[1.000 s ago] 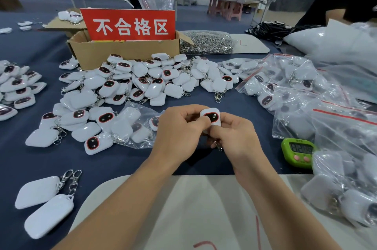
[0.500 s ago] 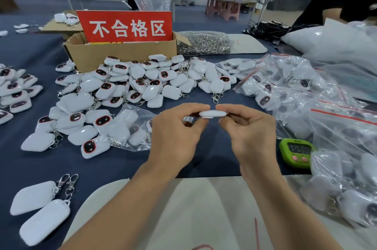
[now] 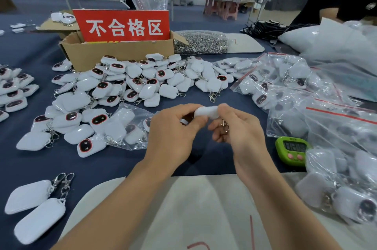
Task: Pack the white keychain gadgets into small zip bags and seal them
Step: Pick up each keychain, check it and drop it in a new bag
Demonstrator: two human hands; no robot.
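Head view: my left hand [image 3: 173,135] and right hand [image 3: 242,135] both pinch one white gadget [image 3: 206,111] at the fingertips, above the blue table [image 3: 122,164], unbagged. Risk: its loose clasp [image 3: 224,126], dangling at my right palm, could snag or swing, loosening this light pinch.

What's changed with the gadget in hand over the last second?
The white keychain gadget was turned: dark face to camera, then edge-on, now only white shell shows, its metal clasp hanging at the right hand. Both the left hand and right hand kept pinching it. The loose gadget pile, zip bags and green timer stayed put.
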